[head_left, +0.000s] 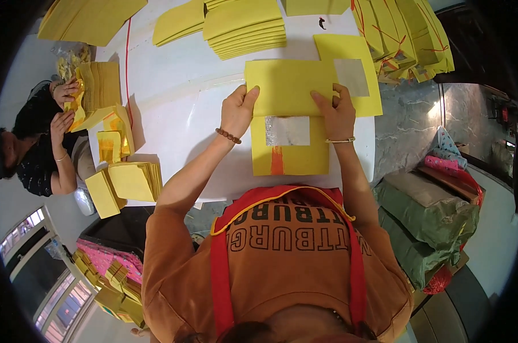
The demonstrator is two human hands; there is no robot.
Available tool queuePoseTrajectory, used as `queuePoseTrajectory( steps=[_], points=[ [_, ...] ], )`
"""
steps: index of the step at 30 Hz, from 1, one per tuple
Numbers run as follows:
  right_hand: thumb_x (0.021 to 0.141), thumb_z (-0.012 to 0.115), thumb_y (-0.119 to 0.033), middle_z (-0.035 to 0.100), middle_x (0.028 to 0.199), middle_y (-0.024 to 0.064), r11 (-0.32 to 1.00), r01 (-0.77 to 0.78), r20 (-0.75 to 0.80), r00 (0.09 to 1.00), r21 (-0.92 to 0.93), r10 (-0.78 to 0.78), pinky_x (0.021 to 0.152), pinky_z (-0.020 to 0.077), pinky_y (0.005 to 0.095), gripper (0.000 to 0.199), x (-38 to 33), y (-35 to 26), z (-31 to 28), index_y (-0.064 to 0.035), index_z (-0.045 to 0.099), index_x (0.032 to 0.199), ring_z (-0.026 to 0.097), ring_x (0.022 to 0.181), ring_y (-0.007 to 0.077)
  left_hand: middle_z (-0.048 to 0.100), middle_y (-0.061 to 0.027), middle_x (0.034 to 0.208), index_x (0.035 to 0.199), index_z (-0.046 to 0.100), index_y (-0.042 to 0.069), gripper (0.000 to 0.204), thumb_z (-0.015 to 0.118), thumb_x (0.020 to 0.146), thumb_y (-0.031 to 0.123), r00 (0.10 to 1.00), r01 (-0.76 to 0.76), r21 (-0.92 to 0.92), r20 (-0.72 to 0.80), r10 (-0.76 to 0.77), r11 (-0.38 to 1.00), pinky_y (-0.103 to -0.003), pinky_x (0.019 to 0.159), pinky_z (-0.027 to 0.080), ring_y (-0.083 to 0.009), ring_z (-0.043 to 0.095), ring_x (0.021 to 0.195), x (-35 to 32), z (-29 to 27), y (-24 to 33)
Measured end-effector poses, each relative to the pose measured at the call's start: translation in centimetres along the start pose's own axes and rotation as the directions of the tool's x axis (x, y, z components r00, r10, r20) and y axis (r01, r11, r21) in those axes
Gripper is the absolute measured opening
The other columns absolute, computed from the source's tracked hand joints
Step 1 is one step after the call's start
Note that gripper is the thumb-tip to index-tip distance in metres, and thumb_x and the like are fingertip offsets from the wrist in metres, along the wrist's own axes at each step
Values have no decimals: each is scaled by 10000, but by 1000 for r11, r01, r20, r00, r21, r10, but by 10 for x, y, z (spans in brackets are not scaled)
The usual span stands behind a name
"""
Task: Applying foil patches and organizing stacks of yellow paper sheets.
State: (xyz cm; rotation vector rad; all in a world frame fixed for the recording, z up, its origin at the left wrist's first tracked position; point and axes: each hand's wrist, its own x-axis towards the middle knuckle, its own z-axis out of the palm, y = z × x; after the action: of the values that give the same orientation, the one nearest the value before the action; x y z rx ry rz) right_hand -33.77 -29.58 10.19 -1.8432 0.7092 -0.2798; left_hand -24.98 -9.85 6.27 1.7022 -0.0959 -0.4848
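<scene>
A yellow paper sheet (287, 77), or a thin stack of them, is held by both hands over the white table. My left hand (237, 114) is closed on its left edge, with the thumb on top. My right hand (338, 114) pinches its right side, thumb on top and fingers at the edge. Below and partly under it lies a yellow sheet (262, 157) with a silver rectangle (287, 131) and an orange stripe (277, 160). Beside my right hand lies another yellow sheet (370, 103) with a silver patch (351, 77).
Stacked yellow paper (244, 28) sits at the table's (173, 103) far side. Bundles tied with red string (407, 31) stand far right. At the left, a co-worker (41, 128) handles gold-coloured paper near a yellow stack (101, 86). Green-wrapped packages (427, 211) stand at right.
</scene>
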Motion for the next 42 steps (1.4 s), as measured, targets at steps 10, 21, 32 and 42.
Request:
queuePoseTrajectory(
  steps=[10, 21, 32, 42],
  points=[
    [748, 681, -181, 641, 715, 132, 998, 24, -54, 998, 58, -21, 545, 456, 285, 504, -5, -7, 3, -65, 418, 1162, 616, 617, 190, 464, 28, 537, 785, 510, 39, 208, 582, 863, 217, 995, 84, -198, -29, -91, 977, -237, 391, 298, -43, 368, 443, -2, 4, 9],
    [739, 687, -212, 499, 575, 60, 993, 27, -76, 996, -114, -36, 481, 351, 300, 464, -2, -6, 2, -90, 461, 1125, 464, 516, 168, 549, -144, 1044, 1085, 514, 17, 391, 596, 704, 30, 545, -807, 468, 355, 760, 360, -424, 804, 398, -345, 504, 955, -16, 15, 59],
    [751, 672, -213, 563, 585, 94, 995, 53, -23, 998, -81, -55, 499, 423, 349, 411, 6, 3, -3, -101, 488, 1101, 550, 506, 261, 440, -153, 1263, 1216, 454, -20, 518, 609, 739, 108, 556, -818, 507, 580, 595, 270, -416, 973, 312, -328, 391, 1169, -8, 49, 45],
    [838, 524, -387, 359, 1363, 86, 413, 643, 383, 739, -645, -554, 948, 250, 555, 524, -4, -7, -1, -115, 419, 1273, 346, 1246, 230, 442, -156, 1241, 1164, 505, 3, 458, 597, 723, 88, 546, -819, 531, 603, 582, 217, -426, 980, 308, -339, 384, 1172, -3, 47, 35]
  ],
)
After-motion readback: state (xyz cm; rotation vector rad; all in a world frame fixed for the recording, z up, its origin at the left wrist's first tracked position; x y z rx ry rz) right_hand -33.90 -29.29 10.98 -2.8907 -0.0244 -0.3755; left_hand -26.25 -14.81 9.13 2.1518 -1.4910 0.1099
